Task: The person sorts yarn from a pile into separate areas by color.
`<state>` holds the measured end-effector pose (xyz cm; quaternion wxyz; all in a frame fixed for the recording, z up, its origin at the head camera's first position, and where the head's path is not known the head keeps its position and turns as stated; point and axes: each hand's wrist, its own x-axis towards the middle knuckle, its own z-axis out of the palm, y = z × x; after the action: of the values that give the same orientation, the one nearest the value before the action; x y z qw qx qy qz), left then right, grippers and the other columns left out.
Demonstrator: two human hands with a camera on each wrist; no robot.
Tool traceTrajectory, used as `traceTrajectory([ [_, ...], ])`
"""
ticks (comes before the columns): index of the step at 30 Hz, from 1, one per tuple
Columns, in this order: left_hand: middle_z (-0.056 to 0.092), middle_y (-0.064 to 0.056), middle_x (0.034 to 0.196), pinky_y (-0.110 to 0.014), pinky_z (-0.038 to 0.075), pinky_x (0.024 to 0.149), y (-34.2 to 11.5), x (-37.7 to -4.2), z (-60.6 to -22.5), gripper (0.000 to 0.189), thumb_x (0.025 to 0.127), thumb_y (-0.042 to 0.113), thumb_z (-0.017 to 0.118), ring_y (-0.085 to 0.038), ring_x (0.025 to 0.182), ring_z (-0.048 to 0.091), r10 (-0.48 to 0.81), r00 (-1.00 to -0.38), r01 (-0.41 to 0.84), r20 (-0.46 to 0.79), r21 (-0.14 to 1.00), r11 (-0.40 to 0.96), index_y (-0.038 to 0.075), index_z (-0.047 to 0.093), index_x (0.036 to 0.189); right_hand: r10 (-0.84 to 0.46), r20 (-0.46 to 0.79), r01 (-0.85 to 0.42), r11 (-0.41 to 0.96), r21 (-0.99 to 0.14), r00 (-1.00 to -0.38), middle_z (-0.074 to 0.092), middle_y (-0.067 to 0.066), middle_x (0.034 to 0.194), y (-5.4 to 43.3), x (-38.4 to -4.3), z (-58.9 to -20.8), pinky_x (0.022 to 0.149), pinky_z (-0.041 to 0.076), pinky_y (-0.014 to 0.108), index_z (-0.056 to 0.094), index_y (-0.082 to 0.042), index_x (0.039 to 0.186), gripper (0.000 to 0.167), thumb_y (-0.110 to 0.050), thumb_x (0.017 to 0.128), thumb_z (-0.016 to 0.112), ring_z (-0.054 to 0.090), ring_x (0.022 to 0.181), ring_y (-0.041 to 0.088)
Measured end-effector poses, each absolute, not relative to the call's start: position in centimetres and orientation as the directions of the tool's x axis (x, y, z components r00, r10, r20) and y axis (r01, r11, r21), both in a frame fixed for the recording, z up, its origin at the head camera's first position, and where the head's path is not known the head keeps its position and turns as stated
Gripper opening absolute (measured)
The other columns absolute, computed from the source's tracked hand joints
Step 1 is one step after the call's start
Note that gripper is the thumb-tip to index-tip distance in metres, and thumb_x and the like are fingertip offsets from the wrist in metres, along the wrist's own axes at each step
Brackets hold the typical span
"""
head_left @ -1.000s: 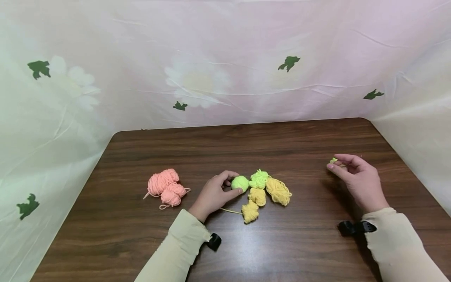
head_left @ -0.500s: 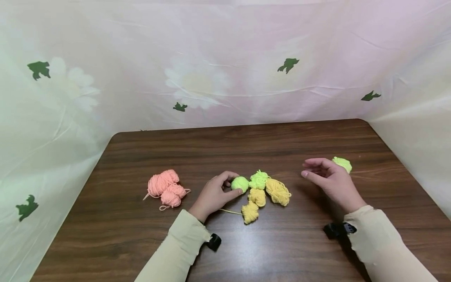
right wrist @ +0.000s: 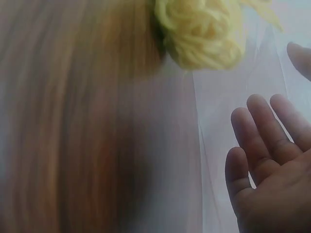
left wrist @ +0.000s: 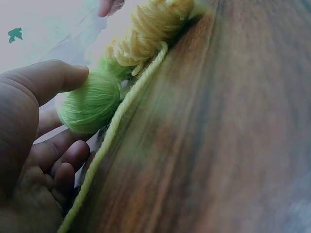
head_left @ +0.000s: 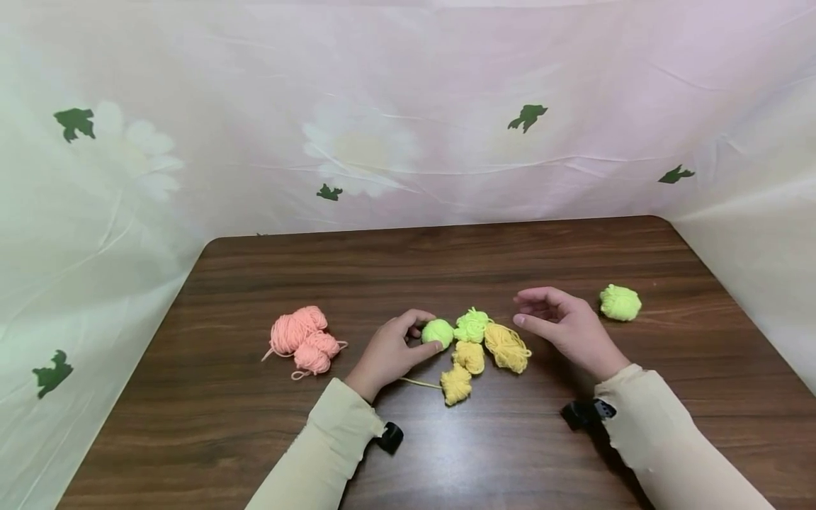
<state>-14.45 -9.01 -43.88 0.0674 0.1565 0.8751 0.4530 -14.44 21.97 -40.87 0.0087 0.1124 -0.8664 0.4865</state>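
My left hand (head_left: 390, 348) holds a round green yarn ball (head_left: 438, 334) between thumb and fingers on the table. In the left wrist view the thumb presses the ball's (left wrist: 92, 104) top, with the fingers behind and beneath. My right hand (head_left: 564, 326) holds nothing, its fingers relaxed, just right of a yellow yarn bundle (head_left: 507, 348). A looser green yarn ball (head_left: 472, 325) touches that bundle. Two smaller yellow yarn balls lie in front, a middle one (head_left: 469, 357) and a nearer one (head_left: 456, 385) with a loose strand running left.
Several pink yarn balls (head_left: 299, 336) cluster on the left of the brown wooden table (head_left: 408, 269). A lone yellow-green yarn ball (head_left: 620, 303) lies at the right. A flowered cloth (head_left: 408, 106) hangs behind the table and along its sides.
My right hand has let go of the yellow-green yarn ball at the right and moved left toward the yellow bundle. My left hand stays at the round green ball.
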Motion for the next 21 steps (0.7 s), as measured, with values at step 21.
traceTrajectory([
  [21, 0.065, 0.003, 0.106, -0.033, 0.048, 0.084, -8.9, -14.5, -43.8, 0.04, 0.089, 0.032, 0.078, -0.013, 0.096, 0.059, 0.334, -0.942, 0.212, 0.022, 0.81, 0.547, 0.022, 0.066, 0.125, -0.307, 0.016, -0.189, 0.543, -0.818, -0.951, 0.068, 0.003, 0.123, 18.8, -15.3, -41.0, 0.082, 0.054, 0.031, 0.064, -0.014, 0.128, 0.045, -0.037, 0.091, 0.076, 0.064, 0.103, 0.02],
])
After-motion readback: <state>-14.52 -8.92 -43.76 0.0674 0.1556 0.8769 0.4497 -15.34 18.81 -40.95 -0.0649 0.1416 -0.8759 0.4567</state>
